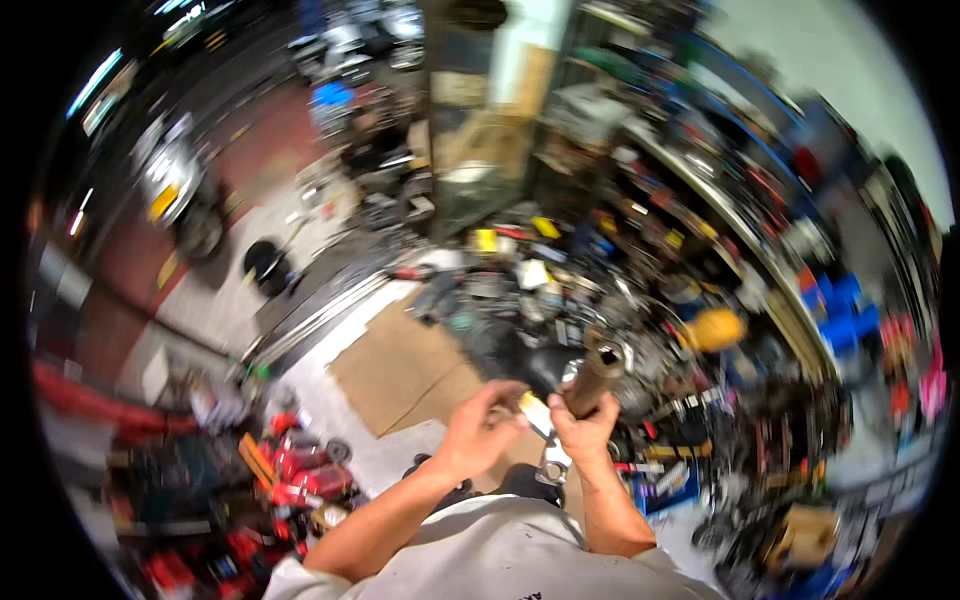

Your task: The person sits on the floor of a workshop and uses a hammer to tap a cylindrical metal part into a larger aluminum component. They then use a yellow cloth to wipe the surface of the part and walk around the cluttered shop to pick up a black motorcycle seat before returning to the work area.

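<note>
My right hand (585, 428) is wrapped round a brown metal tube (598, 380) with an open hole in its upper end. A silver metal end piece (554, 462) shows just below that hand and seems to belong to the tube. To its left, my left hand (484, 432) has its fingers curved and apart, and I see nothing between them. Close to its fingertips is a bright yellow-white piece (536, 412), too blurred to name. Flattened brown cardboard (400, 365) lies on the floor beyond my left hand.
Tools and parts are heaped ahead, with a yellow round object (712, 328) among them. Packed shelving (730, 215) runs along the right. Red machine parts (310, 470) lie at the lower left. A parked scooter (175, 190) and a black round object (266, 265) stand further off.
</note>
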The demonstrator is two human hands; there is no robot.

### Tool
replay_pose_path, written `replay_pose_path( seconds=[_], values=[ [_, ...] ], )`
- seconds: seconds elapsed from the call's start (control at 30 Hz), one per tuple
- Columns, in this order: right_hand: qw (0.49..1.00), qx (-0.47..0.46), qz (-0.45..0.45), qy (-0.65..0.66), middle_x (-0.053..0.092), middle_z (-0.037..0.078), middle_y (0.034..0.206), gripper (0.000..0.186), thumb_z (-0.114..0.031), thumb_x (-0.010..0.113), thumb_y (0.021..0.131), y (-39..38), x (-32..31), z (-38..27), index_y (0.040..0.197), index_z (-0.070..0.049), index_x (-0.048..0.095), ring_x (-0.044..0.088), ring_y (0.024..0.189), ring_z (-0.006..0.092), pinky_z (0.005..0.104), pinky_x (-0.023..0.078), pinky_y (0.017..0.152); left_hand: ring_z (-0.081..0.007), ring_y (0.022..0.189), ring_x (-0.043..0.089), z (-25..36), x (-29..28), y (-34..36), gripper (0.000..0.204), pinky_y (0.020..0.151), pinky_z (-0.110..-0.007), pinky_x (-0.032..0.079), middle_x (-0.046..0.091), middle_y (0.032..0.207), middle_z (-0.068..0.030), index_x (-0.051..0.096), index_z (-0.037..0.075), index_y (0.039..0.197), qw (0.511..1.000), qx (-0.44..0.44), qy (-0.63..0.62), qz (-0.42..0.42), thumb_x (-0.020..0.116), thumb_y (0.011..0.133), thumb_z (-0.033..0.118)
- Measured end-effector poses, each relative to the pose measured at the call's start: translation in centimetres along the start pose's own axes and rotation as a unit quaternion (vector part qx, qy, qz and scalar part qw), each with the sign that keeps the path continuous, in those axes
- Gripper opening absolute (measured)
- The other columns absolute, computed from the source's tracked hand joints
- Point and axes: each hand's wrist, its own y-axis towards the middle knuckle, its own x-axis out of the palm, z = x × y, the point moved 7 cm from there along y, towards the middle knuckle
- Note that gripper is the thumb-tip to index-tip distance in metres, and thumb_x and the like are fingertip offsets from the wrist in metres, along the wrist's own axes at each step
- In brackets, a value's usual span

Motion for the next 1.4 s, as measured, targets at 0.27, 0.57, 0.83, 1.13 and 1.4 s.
replay_pose_path(
  seconds=[0.27, 0.57, 0.83, 1.13, 1.4],
  values=[
    [0.977, -0.032, -0.209, 0.040, 0.072, 0.007, 0.084, 0.028, -0.016, 0.081, 0.079, 9.6, 20.4, -7.7, 0.095, -0.002, 0.062, 0.063, 0.076, 0.0087, 0.0288, 0.054, 0.070, -0.0174, 0.071, 0.058, 11.0, -17.0, 7.2, 0.063, 0.065, -0.033, 0.050, 0.066, 0.101, -0.0104, 0.068, 0.001, 0.114, 0.970, 0.020, 0.139, 0.199, 0.088, 0.073, 0.044],
    [0.947, -0.054, -0.318, 0.015, 0.062, 0.009, 0.066, 0.031, -0.013, 0.079, 0.074, 20.1, 54.2, -8.2, 0.086, -0.005, 0.051, 0.063, 0.056, 0.0248, 0.0368, 0.050, 0.057, -0.0088, 0.077, 0.057, 5.2, -48.7, 11.9, 0.041, 0.069, -0.026, 0.049, 0.069, 0.101, -0.0041, 0.068, 0.000, 0.118, 0.938, -0.151, 0.030, 0.310, 0.080, 0.084, 0.020],
    [0.931, -0.011, -0.358, 0.073, 0.058, 0.006, 0.066, 0.029, -0.011, 0.078, 0.074, 31.1, 78.8, -5.0, 0.083, -0.005, 0.051, 0.054, 0.059, 0.0143, 0.0333, 0.048, 0.058, -0.0112, 0.088, 0.063, -2.5, -68.6, 14.0, 0.031, 0.078, -0.028, 0.052, 0.072, 0.097, -0.0069, 0.071, 0.000, 0.112, 0.881, -0.225, 0.034, 0.415, 0.078, 0.088, 0.020],
    [0.950, -0.077, -0.295, 0.069, 0.066, 0.003, 0.076, 0.029, -0.007, 0.077, 0.078, 42.6, 104.4, -7.7, 0.101, -0.003, 0.061, 0.061, 0.066, 0.0100, 0.0288, 0.052, 0.063, -0.0398, 0.098, 0.068, -3.9, -92.3, 39.4, 0.049, 0.087, -0.045, 0.056, 0.069, 0.102, -0.0208, 0.066, -0.001, 0.112, 0.946, -0.091, 0.213, 0.226, 0.077, 0.074, 0.029],
    [0.970, 0.054, -0.220, 0.090, 0.068, 0.007, 0.083, 0.031, -0.006, 0.079, 0.076, 52.0, 120.7, -3.5, 0.100, 0.002, 0.062, 0.065, 0.072, 0.0165, 0.0344, 0.055, 0.070, -0.0439, 0.091, 0.071, -9.8, -108.7, 53.1, 0.041, 0.082, -0.050, 0.057, 0.073, 0.094, -0.0256, 0.071, 0.004, 0.112, 0.966, -0.149, 0.189, 0.093, 0.071, 0.080, 0.030]
  ],
)
